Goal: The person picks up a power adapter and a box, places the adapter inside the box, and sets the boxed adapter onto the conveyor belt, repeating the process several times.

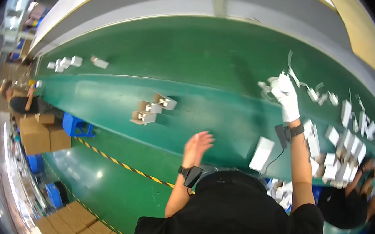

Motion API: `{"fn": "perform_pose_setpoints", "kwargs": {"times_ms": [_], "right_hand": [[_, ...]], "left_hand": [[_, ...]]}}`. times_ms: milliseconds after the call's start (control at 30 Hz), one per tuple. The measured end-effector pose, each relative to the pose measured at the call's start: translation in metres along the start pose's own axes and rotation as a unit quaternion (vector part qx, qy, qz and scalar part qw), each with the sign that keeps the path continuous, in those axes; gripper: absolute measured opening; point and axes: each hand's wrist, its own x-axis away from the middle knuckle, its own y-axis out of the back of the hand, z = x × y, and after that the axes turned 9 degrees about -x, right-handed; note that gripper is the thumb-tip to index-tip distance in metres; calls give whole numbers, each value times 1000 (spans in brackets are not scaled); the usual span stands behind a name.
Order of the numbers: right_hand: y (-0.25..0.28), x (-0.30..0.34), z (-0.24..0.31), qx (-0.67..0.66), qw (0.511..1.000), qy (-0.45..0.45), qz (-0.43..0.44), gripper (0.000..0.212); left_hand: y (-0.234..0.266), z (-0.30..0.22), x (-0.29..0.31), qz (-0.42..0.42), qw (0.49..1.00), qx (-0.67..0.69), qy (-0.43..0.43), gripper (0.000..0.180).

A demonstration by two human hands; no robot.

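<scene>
My right hand (286,91), in a white glove, is over the far part of the green bench. Its fingers are closed round a small white plug adapter (283,77). Clear, crumpled plastic (265,89) shows beside the fingers. White cables with small white plugs (312,94) lie just right of that hand. My left hand (198,146) is bare and over the near edge of the bench, fingers stretched out and holding nothing. Beyond it to the left stand three small white boxes (152,109) with open flaps and white items inside.
A long white box (262,153) lies near my right forearm. Many white boxes (346,149) crowd the right end, beside a co-worker (347,204). More small boxes (67,62) stand far left, where another person (22,102) sits near brown cartons (39,135) and a blue stool (77,126).
</scene>
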Motion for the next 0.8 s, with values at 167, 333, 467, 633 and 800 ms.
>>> {"fn": "perform_pose_setpoints", "kwargs": {"times_ms": [167, 333, 467, 633, 800], "right_hand": [[-31, 132, 26, -26, 999, -12, 21, 35], [-43, 209, 11, -124, 982, -140, -25, 39], [-32, 227, -1, -80, 991, -85, -71, 34], [-29, 233, -18, 2, 988, -60, -142, 26], [11, 254, -10, -99, 966, -48, -232, 27]], "left_hand": [[-141, -3, -35, 209, 878, 292, 317, 66], [-120, 64, -100, 490, 708, 445, 248, 37], [-166, 51, -65, 412, 859, 244, 179, 28], [-204, 37, -27, 307, 950, -26, 45, 28], [-206, 30, -32, 398, 775, -421, -253, 41]]}}
